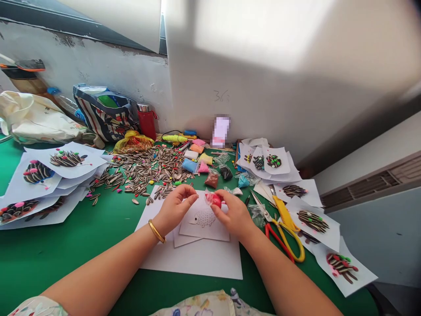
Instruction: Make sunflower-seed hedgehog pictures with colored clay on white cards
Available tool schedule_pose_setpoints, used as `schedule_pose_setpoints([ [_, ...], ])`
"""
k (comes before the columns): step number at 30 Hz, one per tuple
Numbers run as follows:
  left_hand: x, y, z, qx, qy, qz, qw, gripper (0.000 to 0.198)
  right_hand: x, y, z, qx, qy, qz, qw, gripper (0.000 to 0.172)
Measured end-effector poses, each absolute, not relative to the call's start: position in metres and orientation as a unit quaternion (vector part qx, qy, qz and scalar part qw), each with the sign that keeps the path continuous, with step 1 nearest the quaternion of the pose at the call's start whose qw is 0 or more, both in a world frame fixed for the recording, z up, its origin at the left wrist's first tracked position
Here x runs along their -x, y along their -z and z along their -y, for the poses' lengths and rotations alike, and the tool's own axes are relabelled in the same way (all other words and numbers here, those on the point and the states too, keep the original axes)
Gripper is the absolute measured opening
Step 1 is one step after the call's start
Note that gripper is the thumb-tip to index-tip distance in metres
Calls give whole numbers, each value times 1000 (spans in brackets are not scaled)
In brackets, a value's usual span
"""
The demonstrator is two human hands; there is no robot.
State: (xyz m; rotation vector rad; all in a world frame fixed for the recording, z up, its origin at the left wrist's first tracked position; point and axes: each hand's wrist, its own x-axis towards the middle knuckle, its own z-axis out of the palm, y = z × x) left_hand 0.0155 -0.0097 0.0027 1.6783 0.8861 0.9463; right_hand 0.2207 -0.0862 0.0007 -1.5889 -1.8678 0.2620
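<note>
My right hand (233, 215) grips a small clear bag of red modelling clay (215, 200) above the papers. To its left, my left hand (176, 208), with a gold bangle at the wrist, has thumb and forefinger drawn together in a pinch; anything between them is too small to make out. Below both hands lies a card with a hedgehog drawing (204, 218), its top partly covered by the bag and fingers. Another card sits under it, on a large white sheet (194, 259).
Sunflower seeds (148, 169) are heaped beyond my left hand. Clay packets (190, 165) lie near the wall. Scissors with yellow handles (289, 241) and red-handled ones rest at right. Seed-hedgehog cards (312, 219) line the right, others (70, 160) the left. A red bottle (147, 123) stands behind.
</note>
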Motion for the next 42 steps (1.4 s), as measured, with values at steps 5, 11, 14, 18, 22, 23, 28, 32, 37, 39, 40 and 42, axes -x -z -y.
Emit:
schedule_pose_setpoints([
  [5, -17, -6, 9, -629, -399, -380, 548, 28, -255, -1, 70, 686, 42, 654, 315, 37],
  [11, -17, -9, 10, -644, -373, -386, 545, 31, -271, 13, 53, 761, 60, 597, 248, 27],
  [14, -17, -9, 10, -628, -368, -379, 572, 34, -266, 15, 50, 767, 55, 598, 226, 23],
  [18, -18, -7, 11, -554, -378, -355, 652, 39, -262, 10, 55, 757, 78, 603, 239, 27],
  [22, -17, -7, 8, -531, -382, -349, 671, 32, -253, 2, 68, 687, 37, 671, 277, 25],
  [23, -17, -7, 8, -529, -384, -350, 671, 31, -248, 1, 71, 664, 2, 696, 273, 22],
  [28, -14, -6, 3, -509, -404, -353, 673, 41, -226, -7, 86, 607, -124, 767, 170, 18],
  [32, -12, -3, -2, -537, -402, -350, 654, 37, -222, -10, 90, 589, -136, 788, 119, 37],
  [37, -9, -2, -4, -588, -384, -367, 610, 35, -224, -7, 90, 589, -135, 791, 98, 37],
  [39, -9, -5, -2, -627, -377, -372, 571, 41, -224, -6, 89, 587, -135, 792, 96, 37],
  [40, -9, -9, -1, -644, -374, -373, 554, 41, -223, -5, 89, 588, -134, 792, 95, 37],
  [42, -8, -17, 1, -659, -367, -373, 540, 35, -223, -4, 89, 588, -131, 793, 91, 37],
])
